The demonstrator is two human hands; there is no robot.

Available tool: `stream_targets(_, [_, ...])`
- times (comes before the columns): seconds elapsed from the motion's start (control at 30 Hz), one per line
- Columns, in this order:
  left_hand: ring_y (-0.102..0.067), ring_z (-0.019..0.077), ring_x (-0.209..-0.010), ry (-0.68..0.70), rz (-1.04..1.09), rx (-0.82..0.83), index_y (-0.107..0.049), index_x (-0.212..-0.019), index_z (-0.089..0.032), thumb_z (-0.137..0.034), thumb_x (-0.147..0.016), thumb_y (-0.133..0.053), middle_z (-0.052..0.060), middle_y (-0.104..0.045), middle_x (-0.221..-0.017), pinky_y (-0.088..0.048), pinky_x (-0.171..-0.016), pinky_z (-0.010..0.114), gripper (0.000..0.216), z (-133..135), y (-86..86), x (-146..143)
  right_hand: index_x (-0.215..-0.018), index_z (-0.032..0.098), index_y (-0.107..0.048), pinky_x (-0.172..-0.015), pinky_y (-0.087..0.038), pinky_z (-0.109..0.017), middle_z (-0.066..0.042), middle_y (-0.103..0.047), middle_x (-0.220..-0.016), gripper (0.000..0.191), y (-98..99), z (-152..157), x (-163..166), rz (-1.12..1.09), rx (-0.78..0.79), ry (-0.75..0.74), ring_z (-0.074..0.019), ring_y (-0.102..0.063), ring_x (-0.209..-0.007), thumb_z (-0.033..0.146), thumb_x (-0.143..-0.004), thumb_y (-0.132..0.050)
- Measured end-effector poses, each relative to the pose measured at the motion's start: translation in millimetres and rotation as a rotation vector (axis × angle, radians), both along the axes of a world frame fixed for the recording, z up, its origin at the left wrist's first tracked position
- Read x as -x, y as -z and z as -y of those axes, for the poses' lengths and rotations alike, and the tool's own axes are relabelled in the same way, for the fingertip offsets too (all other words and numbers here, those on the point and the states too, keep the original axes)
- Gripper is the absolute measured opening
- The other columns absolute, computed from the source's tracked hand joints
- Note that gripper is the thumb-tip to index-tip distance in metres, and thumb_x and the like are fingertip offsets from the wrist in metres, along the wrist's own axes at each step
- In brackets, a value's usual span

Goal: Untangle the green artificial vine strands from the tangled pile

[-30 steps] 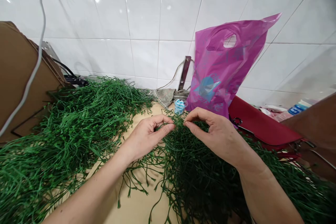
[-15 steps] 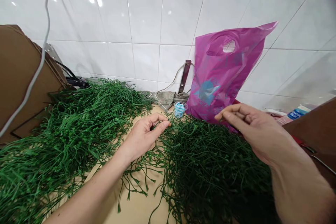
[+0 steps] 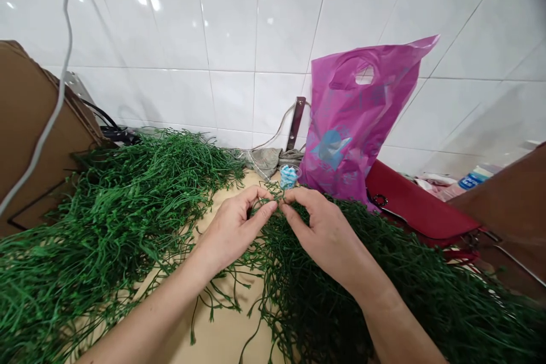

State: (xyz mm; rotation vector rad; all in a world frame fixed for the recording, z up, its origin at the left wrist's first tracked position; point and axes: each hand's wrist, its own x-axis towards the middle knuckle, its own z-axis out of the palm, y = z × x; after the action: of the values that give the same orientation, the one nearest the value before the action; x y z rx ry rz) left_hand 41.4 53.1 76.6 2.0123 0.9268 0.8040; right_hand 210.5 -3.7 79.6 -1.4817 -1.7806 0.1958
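My left hand (image 3: 232,226) and my right hand (image 3: 319,233) meet at the middle of the table, both pinched on a thin green plastic grass stem (image 3: 276,200). The fingertips nearly touch each other. Below and to the right of my hands lies a dark green pile of plastic grass strands (image 3: 384,290). A larger, brighter green heap of strands (image 3: 106,210) spreads over the left side of the table. Loose stems trail down from my hands over the beige tabletop (image 3: 226,335).
A magenta plastic bag (image 3: 354,119) leans against the white tiled wall, with a red case (image 3: 418,205) beside it. A small cup with blue and white contents (image 3: 289,175) stands behind my hands. Brown cardboard (image 3: 29,119) stands at left; a grey cable (image 3: 46,119) hangs there.
My right hand swung out to the right half a second ago, then came back to meet my left hand at the stem. My left hand stayed in place.
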Motion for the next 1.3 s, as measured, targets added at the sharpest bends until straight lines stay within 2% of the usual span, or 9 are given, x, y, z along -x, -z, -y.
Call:
stream_targets(0.17, [-0.042,0.0129,-0.061,-0.006,-0.099,0.023,-0.063,-0.111,-0.024,-0.047,-0.094,-0.051,-0.006,-0.045,-0.068,-0.031,-0.058,0.026,0.031,2,-4.7,1,-0.09,0.023,-0.062,-0.071,-0.044,-0.029,0.0,-0.068,-0.082,0.017,-6.9,2,-14,0.0,0.109,0.035,-0.0178,-0.063,-0.077,0.023,-0.096,-0.046])
stream_targets(0.33, [-0.042,0.0131,-0.061,0.068,-0.127,0.046,-0.063,-0.086,-0.021,-0.045,-0.096,-0.046,-0.005,-0.047,-0.065,-0.029,-0.057,0.025,0.031,6,-4.7,-3,-0.101,0.022,-0.061,-0.07,-0.045,-0.031,-0.004,-0.07,-0.087,0.022,-6.5,-2,-11,0.086,0.016,0.083,-0.0199,-0.065,-0.077,0.02,-0.095,-0.04])
stream_targets(0.5, [-0.05,0.0147,-0.068,0.131,-0.05,0.034,-0.068,-0.091,-0.022,-0.04,-0.096,-0.048,-0.002,-0.059,-0.073,-0.035,-0.064,0.026,0.027,17,-6.8,-6,-0.099,0.022,-0.063,-0.063,-0.044,-0.034,-0.006,-0.07,-0.08,0.021,0.2,-8,-45,0.117,-0.16,0.471,-0.0213,-0.063,-0.065,0.025,-0.092,-0.043])
stream_targets(0.57, [-0.051,0.0154,-0.07,0.109,-0.001,0.067,-0.068,-0.093,-0.022,-0.042,-0.096,-0.048,-0.001,-0.061,-0.075,-0.037,-0.064,0.026,0.029,19,-7.8,-6,-0.096,0.023,-0.062,-0.061,-0.046,-0.033,-0.004,-0.068,-0.074,0.017,1.6,-4,-73,0.06,-0.155,0.531,-0.0212,-0.063,-0.061,0.027,-0.088,-0.048])
stream_targets(0.73, [-0.049,0.0156,-0.075,0.016,0.238,0.288,-0.068,-0.1,-0.02,-0.039,-0.097,-0.041,0.001,-0.058,-0.084,-0.04,-0.069,0.026,0.034,6,0.5,-2,-0.081,0.026,-0.068,-0.056,-0.043,-0.034,-0.002,-0.071,-0.069,0.019,-6.1,16,-100,0.257,0.039,0.349,-0.0218,-0.062,-0.057,0.039,-0.086,-0.054])
stream_targets(0.87, [-0.05,0.0138,-0.075,0.028,0.359,0.446,-0.068,-0.104,-0.019,-0.026,-0.092,-0.048,-0.001,-0.055,-0.078,-0.039,-0.074,0.026,0.025,-5,11.0,-2,-0.087,0.025,-0.068,-0.065,-0.047,-0.038,-0.004,-0.073,-0.082,0.018,-23.2,22,-63,0.231,-0.108,0.338,-0.0246,-0.065,-0.071,0.037,-0.087,-0.055])
stream_targets(0.97, [-0.055,0.0139,-0.081,0.073,0.388,0.474,-0.066,-0.11,-0.017,-0.025,-0.087,-0.06,-0.001,-0.06,-0.081,-0.04,-0.081,0.027,0.025,-7,13.0,-4,-0.091,0.025,-0.067,-0.077,-0.051,-0.038,-0.004,-0.073,-0.089,0.014,-31.9,21,-32,0.155,-0.209,0.23,-0.0233,-0.067,-0.08,0.029,-0.09,-0.054])
stream_targets(1.13, [-0.06,0.0127,-0.083,0.134,0.492,0.505,-0.063,-0.102,-0.015,-0.026,-0.082,-0.07,0.001,-0.064,-0.087,-0.044,-0.082,0.026,0.024,-7,11.7,-8,-0.106,0.023,-0.065,-0.096,-0.049,-0.04,-0.006,-0.071,-0.109,0.018,-22.6,13,-7,0.205,-0.208,-0.007,-0.0235,-0.062,-0.106,0.017,-0.093,-0.055])
stream_targets(1.3, [-0.059,0.0115,-0.081,0.141,0.499,0.506,-0.062,-0.096,-0.015,-0.025,-0.078,-0.075,0.0,-0.064,-0.087,-0.046,-0.081,0.026,0.024,-7,11.9,-8,-0.105,0.022,-0.068,-0.094,-0.048,-0.047,-0.008,-0.07,-0.106,0.017,-7.6,2,-4,0.219,-0.18,-0.013,-0.0269,-0.059,-0.105,0.02,-0.096,-0.054])
